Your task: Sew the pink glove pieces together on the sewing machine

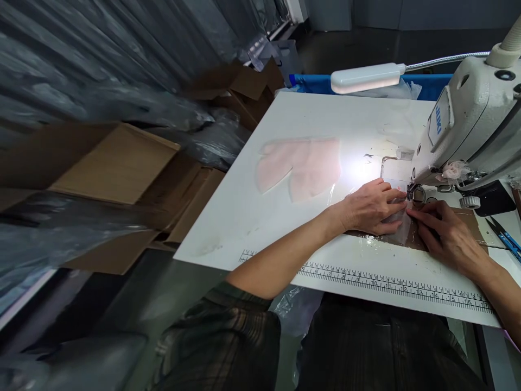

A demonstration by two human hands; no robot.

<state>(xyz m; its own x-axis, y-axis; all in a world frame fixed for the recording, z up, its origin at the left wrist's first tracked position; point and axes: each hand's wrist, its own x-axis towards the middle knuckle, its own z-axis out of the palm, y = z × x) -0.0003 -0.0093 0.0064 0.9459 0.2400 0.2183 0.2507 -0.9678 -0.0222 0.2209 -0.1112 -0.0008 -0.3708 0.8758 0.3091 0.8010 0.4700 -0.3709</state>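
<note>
At the white sewing machine (459, 125), a thin, sheer, pale piece of fabric (402, 234) lies under the needle area. My left hand (376, 207) rests flat on it, fingers stretched toward the presser foot (411, 191). Just right of the foot, my right hand (445, 231) has its fingers bent and pinches the fabric's edge near the needle. Part of the fabric is hidden beneath both hands. Farther left on the white table (228, 233) lie pale pink fabric pieces (303, 165), apart from my hands.
Blue-handled scissors (507, 239) lie at the right edge. A lamp (366, 79) lights the table, and a printed ruler (391, 285) runs along its front. Open cardboard boxes (118, 163) and clear plastic stand to the left. A blue bin (317, 84) is behind the table.
</note>
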